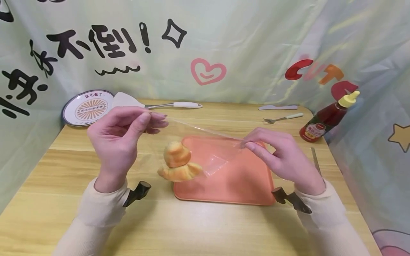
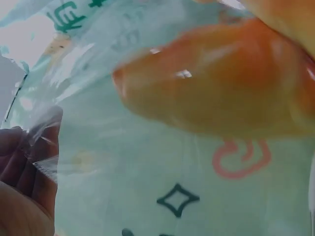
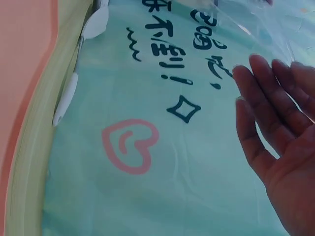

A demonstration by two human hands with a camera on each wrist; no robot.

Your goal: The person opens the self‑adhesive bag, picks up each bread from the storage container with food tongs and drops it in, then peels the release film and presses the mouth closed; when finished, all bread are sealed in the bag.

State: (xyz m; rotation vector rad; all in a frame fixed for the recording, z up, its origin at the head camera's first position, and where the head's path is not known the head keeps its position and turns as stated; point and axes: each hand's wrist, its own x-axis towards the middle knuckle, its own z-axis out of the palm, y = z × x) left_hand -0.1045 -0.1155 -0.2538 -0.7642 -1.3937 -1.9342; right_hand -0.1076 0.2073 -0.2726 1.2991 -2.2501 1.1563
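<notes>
A clear plastic bag (image 1: 217, 164) hangs stretched between my two hands. My left hand (image 1: 116, 137) pinches one top corner between thumb and index finger, the other fingers spread behind. Lower on the right, my right hand (image 1: 282, 153) pinches the opposite corner. Inside the bag sit a croissant (image 1: 180, 172) and, above it, a rounded bread roll (image 1: 177, 154). Glints of the film cross the croissant in the left wrist view. Both breads overlap the left edge of a coral-pink tray (image 1: 224, 193) on the wooden table.
At the back left, a white spatula (image 1: 187, 105) lies beside a patterned plate (image 1: 88, 106). A fork (image 1: 283, 118) and a pale knife (image 1: 278, 107) lie at the back right, near a red sauce bottle (image 1: 326, 119). Fabric curtains (image 1: 243, 46) border the table.
</notes>
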